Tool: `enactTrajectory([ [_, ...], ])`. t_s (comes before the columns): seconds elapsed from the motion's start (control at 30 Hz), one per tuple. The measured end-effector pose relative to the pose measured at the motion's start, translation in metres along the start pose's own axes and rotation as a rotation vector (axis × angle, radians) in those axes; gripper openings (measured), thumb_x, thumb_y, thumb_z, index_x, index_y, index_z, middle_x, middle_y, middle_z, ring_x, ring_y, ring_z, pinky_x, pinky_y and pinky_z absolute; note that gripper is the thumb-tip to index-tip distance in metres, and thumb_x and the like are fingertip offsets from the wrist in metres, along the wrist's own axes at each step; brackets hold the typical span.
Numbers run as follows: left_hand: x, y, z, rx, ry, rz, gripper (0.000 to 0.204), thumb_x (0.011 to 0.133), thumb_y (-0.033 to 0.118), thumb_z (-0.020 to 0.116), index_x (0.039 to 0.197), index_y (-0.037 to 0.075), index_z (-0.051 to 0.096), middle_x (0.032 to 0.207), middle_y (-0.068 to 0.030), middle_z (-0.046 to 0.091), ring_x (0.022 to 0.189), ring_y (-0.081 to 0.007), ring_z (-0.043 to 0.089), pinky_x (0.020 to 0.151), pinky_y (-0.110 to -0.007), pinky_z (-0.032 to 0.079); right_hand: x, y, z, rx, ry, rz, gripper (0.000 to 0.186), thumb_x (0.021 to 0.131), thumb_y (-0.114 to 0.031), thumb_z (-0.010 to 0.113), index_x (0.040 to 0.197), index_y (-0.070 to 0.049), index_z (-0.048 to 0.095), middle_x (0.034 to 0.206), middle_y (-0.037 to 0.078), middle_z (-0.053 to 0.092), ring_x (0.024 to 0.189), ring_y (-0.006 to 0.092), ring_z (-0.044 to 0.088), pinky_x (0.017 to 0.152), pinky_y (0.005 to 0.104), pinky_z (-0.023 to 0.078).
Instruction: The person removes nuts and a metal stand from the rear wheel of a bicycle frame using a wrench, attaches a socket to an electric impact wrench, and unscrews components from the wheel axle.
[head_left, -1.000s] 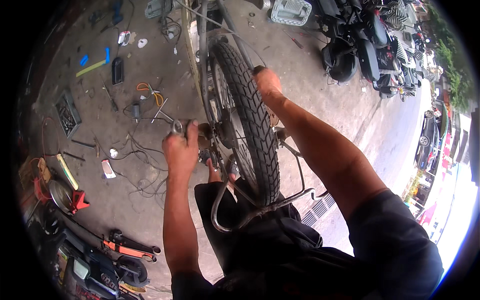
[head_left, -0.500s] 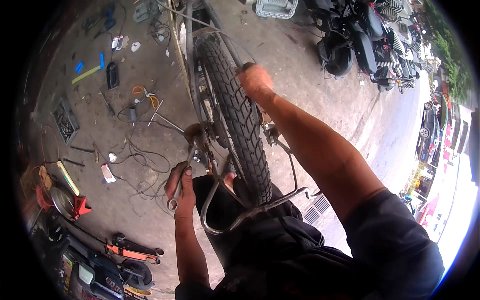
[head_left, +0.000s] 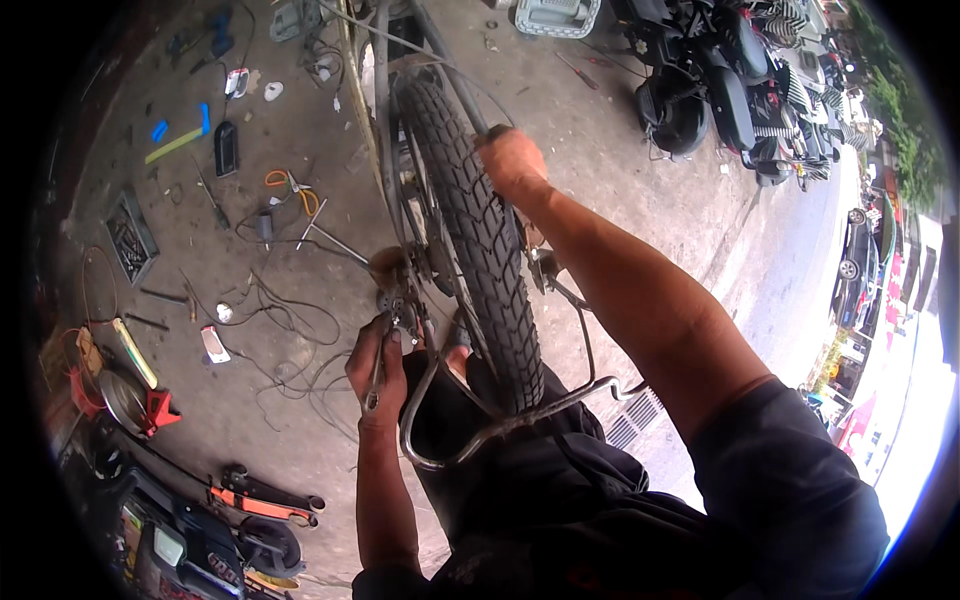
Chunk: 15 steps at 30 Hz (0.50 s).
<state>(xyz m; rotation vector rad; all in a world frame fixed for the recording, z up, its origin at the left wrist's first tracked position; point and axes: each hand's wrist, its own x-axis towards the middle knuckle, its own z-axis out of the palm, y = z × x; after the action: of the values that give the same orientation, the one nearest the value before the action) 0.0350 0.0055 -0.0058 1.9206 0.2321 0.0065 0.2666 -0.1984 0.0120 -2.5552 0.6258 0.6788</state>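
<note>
- Left hand [head_left: 375,362] and wrench [head_left: 376,380]: moved forward since the earlier frame.
- Tyre [head_left: 482,240]: between both hands.
- Right hand [head_left: 515,165]: curled around the frame tube [head_left: 455,72], fingers partly hidden.
- Left hand: closed around wrench.
- Wrench: left of tyre, near metal fittings [head_left: 400,306].

The left hand [head_left: 389,384] is holding a wrench [head_left: 376,376] near metal fittings [head_left: 398,304] beside the treaded tyre [head_left: 480,240], contact being unclear. The right hand [head_left: 513,165] is gripping a frame tube [head_left: 452,75] beside that tyre. Toward the left edge of the floor [head_left: 625,200], a grey tray [head_left: 146,224] is holding metal pieces [head_left: 128,244].
</note>
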Motion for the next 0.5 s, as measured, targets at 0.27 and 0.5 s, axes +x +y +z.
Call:
enactTrajectory([
  [0.27, 0.138, 0.034, -0.015, 0.309, -0.105, -0.265, 0.02, 0.085, 0.02, 0.055, 0.087, 0.0, 0.059, 0.066, -0.0102, 0.06, 0.061, -0.0197, 0.057, 0.058, -0.032, 0.043, -0.005, -0.005, 0.006, -0.001, -0.063, -0.012, 0.037, 0.083, -0.036, 0.05, 0.103, -0.006, 0.061, 0.104, 0.017, 0.061, 0.101, 0.0332, 0.057, 0.086, 0.0391, 0.045],
  [0.5, 0.026, 0.034, -0.025, -0.179, 0.17, -0.203, 0.02, 0.089, 0.017, 0.054, 0.094, -0.002, 0.058, 0.077, -0.0046, 0.058, 0.067, -0.0123, 0.052, 0.061, -0.027, 0.043, -0.003, -0.002, 0.006, 0.033, -0.032, -0.029, 0.036, 0.083, -0.035, 0.052, 0.102, -0.007, 0.062, 0.105, 0.017, 0.061, 0.101, 0.0329, 0.057, 0.086, 0.039, 0.045],
])
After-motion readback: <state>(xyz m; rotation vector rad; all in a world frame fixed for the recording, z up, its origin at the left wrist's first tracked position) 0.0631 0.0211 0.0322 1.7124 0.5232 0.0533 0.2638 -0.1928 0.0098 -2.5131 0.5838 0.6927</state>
